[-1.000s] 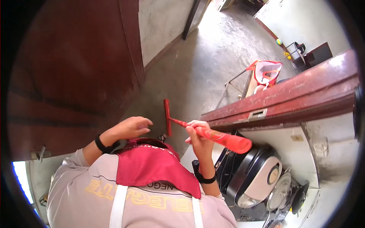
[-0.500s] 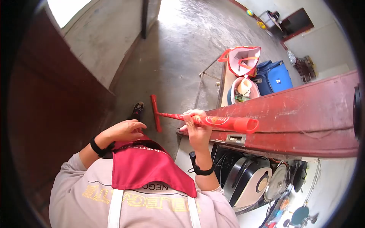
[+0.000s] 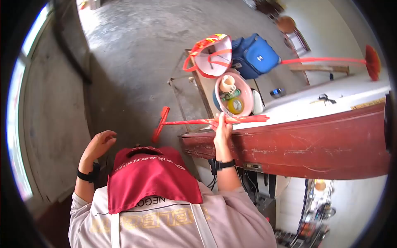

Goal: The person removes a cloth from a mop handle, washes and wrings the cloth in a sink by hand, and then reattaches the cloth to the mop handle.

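Above the red ledge (image 3: 297, 140), right hand (image 3: 222, 131) fingers grasp the squeegee (image 3: 194, 122); left hand (image 3: 98, 145) hangs released.

Single head-worn fisheye camera is looking steeply down over the wearer's chest and red apron (image 3: 151, 177), sitting close to both hands, and taking in the concrete floor (image 3: 136, 49) and the desk (image 3: 331, 103) at right.

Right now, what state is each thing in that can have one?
Right hand: shut on the red squeegee.
Red squeegee: held off the floor, roughly level.
Left hand: open, holding nothing.
Pink basin: holds tape rolls and small items.
Red tote bag: open.
Blue bag: closed.
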`<state>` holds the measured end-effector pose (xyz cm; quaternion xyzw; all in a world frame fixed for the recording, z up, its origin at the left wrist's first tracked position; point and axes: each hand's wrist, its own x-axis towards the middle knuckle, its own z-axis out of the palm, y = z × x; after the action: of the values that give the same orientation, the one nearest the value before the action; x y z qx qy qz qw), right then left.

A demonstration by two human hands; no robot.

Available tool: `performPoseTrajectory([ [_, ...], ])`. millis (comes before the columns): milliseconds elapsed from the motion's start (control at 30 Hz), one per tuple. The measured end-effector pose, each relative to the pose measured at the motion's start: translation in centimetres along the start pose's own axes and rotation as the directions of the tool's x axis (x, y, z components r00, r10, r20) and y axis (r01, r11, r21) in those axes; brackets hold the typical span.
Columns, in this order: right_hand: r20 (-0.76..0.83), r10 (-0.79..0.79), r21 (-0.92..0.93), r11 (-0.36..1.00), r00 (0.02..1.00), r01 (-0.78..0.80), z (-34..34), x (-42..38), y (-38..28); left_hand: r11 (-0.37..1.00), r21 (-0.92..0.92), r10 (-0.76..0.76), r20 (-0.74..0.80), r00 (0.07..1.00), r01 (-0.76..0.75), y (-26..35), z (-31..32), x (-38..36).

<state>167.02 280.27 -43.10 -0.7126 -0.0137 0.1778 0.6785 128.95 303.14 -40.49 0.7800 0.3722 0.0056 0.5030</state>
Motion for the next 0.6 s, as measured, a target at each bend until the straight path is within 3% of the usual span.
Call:
performPoseTrajectory([
  [100,-0.130,0.256,0.222,0.949,0.958,-0.223,0.5,3.2,4.4,0.997,0.066,0.035,0.092,0.995,-0.041,0.2,-2.2,4.8],
  [133,-0.249,0.190,0.170,0.974,0.950,-0.150,0.5,4.2,5.3,0.995,0.081,0.047,0.112,0.993,-0.056,0.3,-2.9,6.4],
  [233,-0.442,0.251,0.235,0.959,0.861,-0.158,0.0,7.4,6.3,0.996,-0.012,0.085,0.240,0.967,-0.085,0.6,-3.9,10.8],
  [333,-0.479,0.240,0.185,0.968,0.844,-0.171,-0.4,8.7,5.7,0.993,-0.023,0.117,0.309,0.944,-0.115,0.9,-5.0,15.5],
  [433,-0.526,0.132,0.098,0.991,0.840,-0.094,0.2,10.0,5.1,0.973,0.156,0.108,0.343,0.933,-0.170,1.3,-6.3,20.5],
  [567,-0.488,0.072,0.081,0.996,0.870,-0.037,0.7,12.0,4.0,0.959,0.217,0.088,0.391,0.916,-0.184,2.6,-8.4,28.3],
  [600,-0.438,0.030,-0.015,0.999,0.898,-0.041,0.1,12.2,4.6,0.964,0.196,0.088,0.395,0.915,-0.178,3.2,-9.0,30.0],
])
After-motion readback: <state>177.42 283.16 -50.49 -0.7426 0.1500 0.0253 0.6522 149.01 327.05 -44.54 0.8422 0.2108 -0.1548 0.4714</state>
